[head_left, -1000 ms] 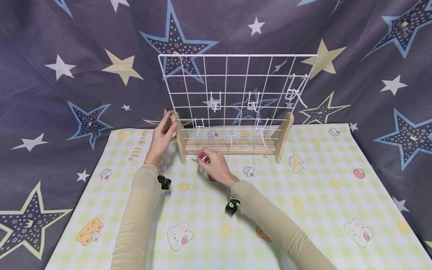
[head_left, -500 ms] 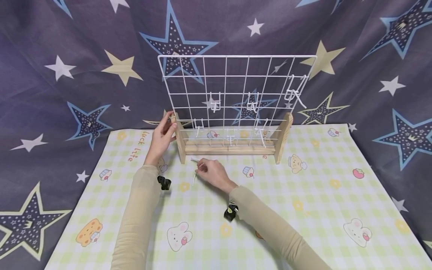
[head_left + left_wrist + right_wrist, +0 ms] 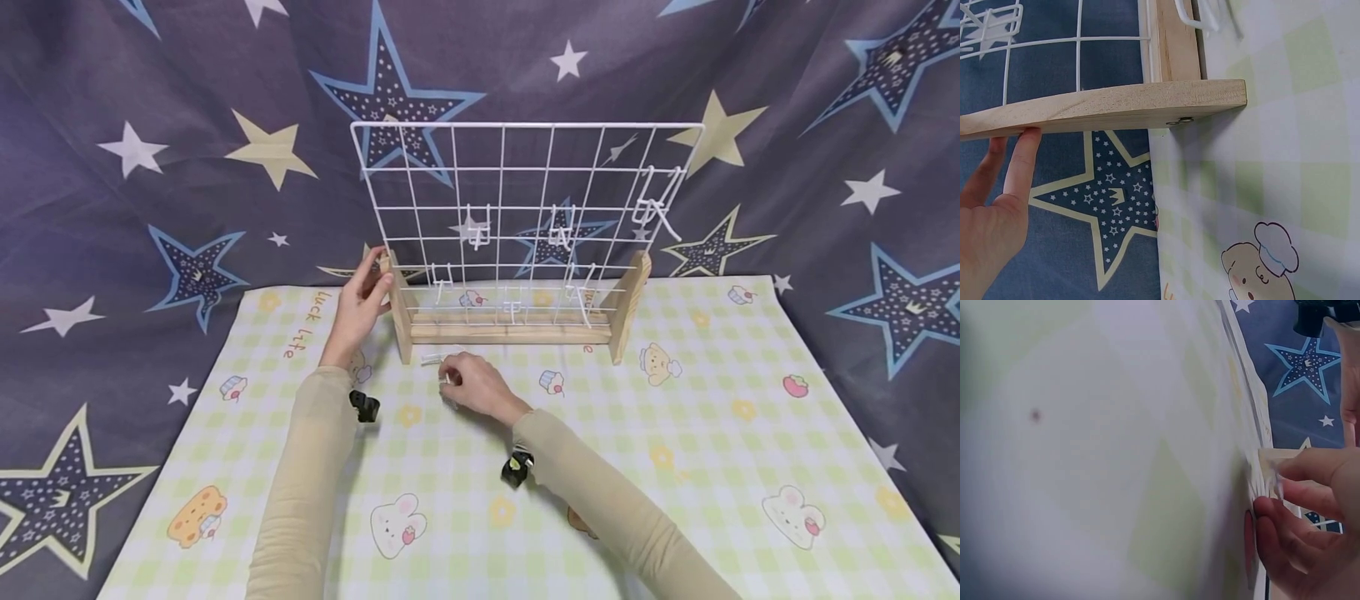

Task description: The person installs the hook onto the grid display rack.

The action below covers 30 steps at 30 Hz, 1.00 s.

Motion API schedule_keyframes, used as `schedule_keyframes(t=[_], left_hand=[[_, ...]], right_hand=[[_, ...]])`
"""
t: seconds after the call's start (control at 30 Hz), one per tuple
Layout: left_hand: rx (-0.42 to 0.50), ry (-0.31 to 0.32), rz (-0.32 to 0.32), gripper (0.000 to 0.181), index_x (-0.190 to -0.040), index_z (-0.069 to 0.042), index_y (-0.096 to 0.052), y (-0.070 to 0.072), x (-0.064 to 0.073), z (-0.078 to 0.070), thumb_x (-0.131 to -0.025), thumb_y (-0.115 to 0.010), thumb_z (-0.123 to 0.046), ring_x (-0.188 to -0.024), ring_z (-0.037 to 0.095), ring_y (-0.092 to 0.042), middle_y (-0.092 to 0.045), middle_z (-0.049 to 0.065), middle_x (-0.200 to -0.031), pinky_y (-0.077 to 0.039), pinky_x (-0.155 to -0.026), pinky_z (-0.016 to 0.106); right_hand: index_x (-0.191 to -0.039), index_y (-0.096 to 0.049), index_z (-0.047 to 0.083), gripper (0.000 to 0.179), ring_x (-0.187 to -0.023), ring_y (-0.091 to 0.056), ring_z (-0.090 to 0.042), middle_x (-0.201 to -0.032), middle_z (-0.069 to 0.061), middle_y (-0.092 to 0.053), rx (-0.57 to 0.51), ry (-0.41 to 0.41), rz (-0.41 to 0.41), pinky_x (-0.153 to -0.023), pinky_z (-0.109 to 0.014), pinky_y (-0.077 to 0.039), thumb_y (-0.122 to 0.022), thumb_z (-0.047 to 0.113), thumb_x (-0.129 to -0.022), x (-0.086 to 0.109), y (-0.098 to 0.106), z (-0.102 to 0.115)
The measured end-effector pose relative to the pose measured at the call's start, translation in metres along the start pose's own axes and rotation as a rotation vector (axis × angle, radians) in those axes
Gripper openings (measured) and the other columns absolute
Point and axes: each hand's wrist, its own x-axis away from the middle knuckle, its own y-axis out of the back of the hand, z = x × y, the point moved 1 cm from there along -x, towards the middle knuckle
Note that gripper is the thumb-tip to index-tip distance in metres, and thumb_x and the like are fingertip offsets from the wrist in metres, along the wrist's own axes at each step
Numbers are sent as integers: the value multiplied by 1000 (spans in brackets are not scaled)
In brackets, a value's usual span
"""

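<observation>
A white wire grid panel [image 3: 527, 207] stands in a wooden stand [image 3: 510, 334]. My left hand [image 3: 358, 312] touches the outer face of the stand's left side board [image 3: 1116, 109]; two of its digits meet the wood in the left wrist view. In front of the stand, low over the table, my right hand [image 3: 480, 385] pinches a small white wire hook [image 3: 432, 359]. Part of this hook sticks out left of the fingers, and the rest is hidden by them. In the right wrist view the hook is blurred between thumb and fingertips [image 3: 1266, 506].
Several white wire hooks hang on the grid, among them a larger one [image 3: 654, 204] at the right and one [image 3: 513, 306] low in the middle. A checked cloth [image 3: 675, 500] covers the table. A dark starry curtain [image 3: 225, 83] hangs behind.
My right hand has moved slightly down and turned the hook, whose long arm no longer hangs visibly to the left. My left hand stays on the side board.
</observation>
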Motion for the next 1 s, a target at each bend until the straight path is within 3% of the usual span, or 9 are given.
schedule_keyframes(t=[0.17, 0.33, 0.6, 0.83, 1.0], left_hand=[[-5, 5, 3, 53, -152, -6, -29, 0, 1, -1, -103, -48, -12, -128, 40, -43, -41, 27, -143, -49, -92, 55], [-4, 13, 6, 54, -152, -6, -28, 1, 0, -1, -103, -48, -13, -129, 39, -42, -39, 26, -145, -49, -93, 55], [-4, 11, 12, 54, -153, -7, -28, 1, -1, 0, -103, -48, -14, -129, 39, -42, -38, 26, -146, -49, -94, 54], [1, 1, 10, 53, -152, -6, -29, 1, -1, 1, -103, -48, -13, -129, 41, -42, -38, 27, -145, -49, -93, 54], [4, -2, 11, 52, -152, -8, -30, 1, -1, 1, -103, -48, -11, -128, 40, -43, -40, 27, -144, -49, -93, 54]], right_hand=[[-100, -66, 10, 20, -76, -55, -15, -93, -3, -57, 34, 1, -65, -61, -25, -49, -70, 6, -80, 6, 8, -3], [-98, -67, 7, 17, -82, -62, -17, -98, -5, -64, 24, 26, -125, -66, -28, -53, -67, 0, -83, 6, 17, -4], [-95, -67, 7, 11, -78, -67, -15, -94, -5, -70, -24, 32, -136, -69, -26, -55, -66, 4, -84, 5, 29, -5], [-95, -68, 4, 11, -75, -65, -14, -85, -4, -70, -64, 71, -147, -65, -21, -54, -66, 2, -84, 5, 29, -7], [-98, -66, 0, 15, -78, -66, -16, -87, -6, -70, -102, 81, -172, -68, -20, -55, -65, -2, -83, 4, 26, -10]])
